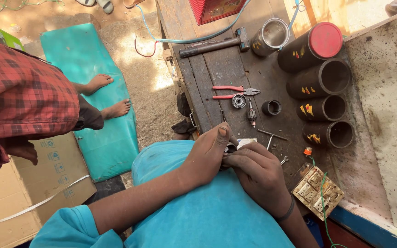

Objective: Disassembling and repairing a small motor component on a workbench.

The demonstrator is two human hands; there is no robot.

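Both hands meet at the near edge of the bench (217, 69), over a blue-clad lap. Left hand (207, 154): fingers curled together, thumb raised, closed on a small metal part (230, 148) that sits between the two hands. Right hand (258, 172): fingers bent and pressed together on the same part; the part is mostly hidden, so its kind cannot be told. Just right of the hands lies a switch board (318, 192) with a green wire. Beyond the hands: a T-shaped tool (272, 136), a motor armature (252, 115), a bearing (239, 101), a black ring (271, 108), red-handled pliers (235, 92). Right of these, four black cylinders (320, 80) stand in a row, the farthest with a red cap. Farther back: a hammer (214, 45) beside a steel cup (272, 36). At left, another person in a red check shirt (19, 92) stands barefoot on a teal mat (83, 55).
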